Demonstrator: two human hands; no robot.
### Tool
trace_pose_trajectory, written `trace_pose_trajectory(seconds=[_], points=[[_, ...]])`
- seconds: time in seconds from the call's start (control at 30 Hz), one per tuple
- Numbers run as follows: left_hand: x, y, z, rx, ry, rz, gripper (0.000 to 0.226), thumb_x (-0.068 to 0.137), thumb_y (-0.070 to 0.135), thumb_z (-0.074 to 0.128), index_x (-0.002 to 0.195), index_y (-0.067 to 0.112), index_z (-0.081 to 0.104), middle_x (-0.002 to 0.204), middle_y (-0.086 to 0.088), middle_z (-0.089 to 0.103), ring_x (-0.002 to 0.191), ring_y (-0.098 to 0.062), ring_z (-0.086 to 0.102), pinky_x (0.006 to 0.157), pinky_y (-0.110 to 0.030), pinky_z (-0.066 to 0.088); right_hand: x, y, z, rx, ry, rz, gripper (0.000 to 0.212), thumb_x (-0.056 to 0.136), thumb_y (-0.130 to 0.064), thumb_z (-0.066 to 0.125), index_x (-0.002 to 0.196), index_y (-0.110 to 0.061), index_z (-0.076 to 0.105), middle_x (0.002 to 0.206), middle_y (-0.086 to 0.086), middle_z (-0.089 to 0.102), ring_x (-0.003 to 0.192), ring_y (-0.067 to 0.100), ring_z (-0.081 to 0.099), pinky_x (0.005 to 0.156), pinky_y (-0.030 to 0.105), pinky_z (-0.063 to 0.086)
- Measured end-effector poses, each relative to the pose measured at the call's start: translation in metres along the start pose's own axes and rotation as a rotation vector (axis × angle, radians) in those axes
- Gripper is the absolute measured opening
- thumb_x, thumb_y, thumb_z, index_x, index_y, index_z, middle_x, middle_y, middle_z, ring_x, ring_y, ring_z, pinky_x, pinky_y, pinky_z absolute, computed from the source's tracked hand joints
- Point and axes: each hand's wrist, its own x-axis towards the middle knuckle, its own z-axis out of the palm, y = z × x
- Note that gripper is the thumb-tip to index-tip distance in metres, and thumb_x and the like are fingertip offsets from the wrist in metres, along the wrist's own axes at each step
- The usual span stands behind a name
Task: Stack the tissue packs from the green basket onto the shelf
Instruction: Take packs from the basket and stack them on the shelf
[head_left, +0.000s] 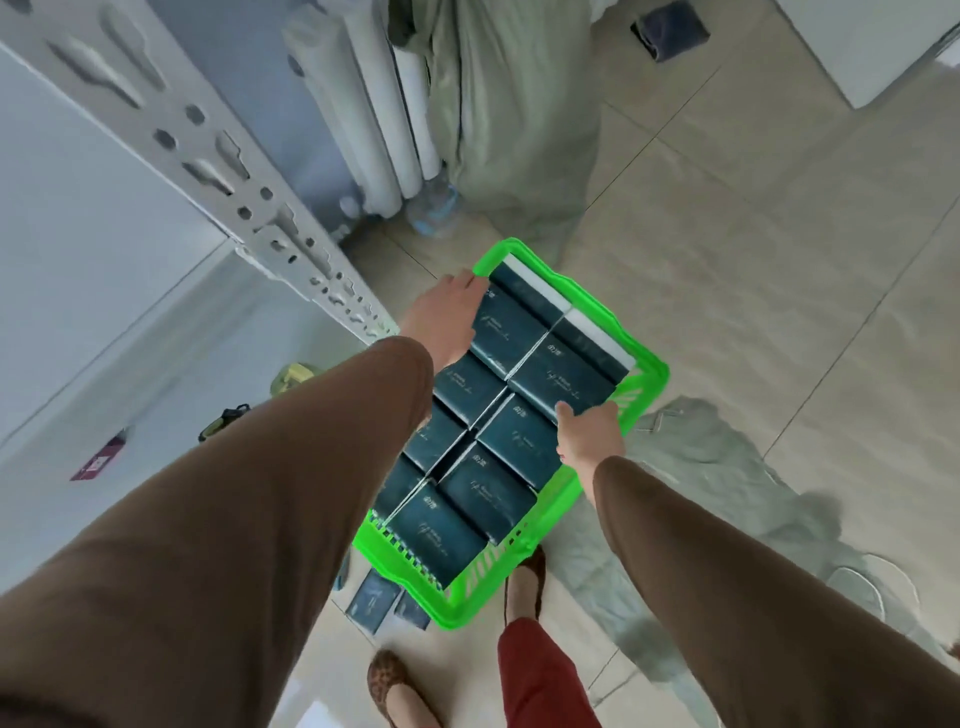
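A bright green basket (644, 364) hangs above the floor, filled with several dark teal tissue packs (519, 441) in two rows. My left hand (441, 319) grips the basket's left rim near its far corner. My right hand (589, 434) grips the right rim, thumb resting on a pack. The white metal shelf upright (218, 161) with punched slots runs diagonally on the left, its white shelf board (78, 234) beside it.
Two more dark packs (371, 600) lie on the tiled floor under the basket. A grey-green sack (509, 114) and white rolls (384, 104) stand ahead, a water bottle (434, 208) at their foot. Crumpled plastic sheet (727, 493) on the right. My feet (387, 680) are below.
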Motion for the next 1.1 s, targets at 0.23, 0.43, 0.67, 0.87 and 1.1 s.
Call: trace_pose_trajectory(seconds=[0.23,0.43,0.67,0.87,1.1], points=[[0.027,0.005,0.011,0.250,-0.122,0.127,0.080,0.077,0.007,0.071,0.146,0.014,0.033,0.145,-0.009,0.038,0.120,-0.032,0.044,0.092,-0.045,0.049,-0.003,-0.007,0.000,0.117,-0.084,0.055,0.093,0.079,-0.062,0.061,0.144,-0.010,0.021,0.113,0.008,0.058,0.096,0.036,0.070,0.091,0.052,0.055],[-0.009,-0.001,-0.007,0.276,-0.073,0.045,0.051,0.079,0.004,0.071,0.127,0.009,0.053,0.130,-0.011,0.039,0.097,-0.029,0.053,0.065,-0.039,0.044,-0.022,-0.003,-0.017,0.258,-0.117,0.052,0.070,0.084,-0.034,0.078,0.134,-0.004,0.038,0.106,0.009,0.059,0.071,0.018,0.061,0.074,0.034,0.061],[-0.129,-0.025,-0.034,-0.050,0.039,-0.211,0.047,0.076,0.024,0.079,0.114,0.011,0.053,0.116,-0.009,0.044,0.099,-0.034,0.057,0.074,-0.048,0.050,-0.095,-0.009,-0.021,0.174,-0.068,-0.261,0.046,0.070,-0.047,0.081,0.084,-0.027,0.042,0.099,0.006,0.059,0.086,0.025,0.059,0.079,0.041,0.050],[-0.326,-0.068,-0.057,-0.322,0.264,-0.394,0.043,0.078,0.028,0.076,0.113,0.012,0.057,0.108,-0.009,0.055,0.097,-0.031,0.058,0.082,-0.039,0.045,-0.237,0.000,0.008,0.033,-0.098,-0.654,0.040,0.078,-0.033,0.080,0.081,-0.018,0.043,0.082,0.001,0.050,0.079,0.022,0.048,0.071,0.035,0.036],[-0.620,-0.134,-0.076,-0.397,0.488,-0.619,0.046,0.078,0.024,0.077,0.120,0.016,0.059,0.110,-0.003,0.058,0.098,-0.024,0.056,0.081,-0.034,0.044,-0.437,0.044,0.102,-0.069,-0.363,-0.918,0.046,0.073,-0.036,0.080,0.078,-0.015,0.040,0.085,0.017,0.054,0.073,0.025,0.053,0.067,0.035,0.041]])
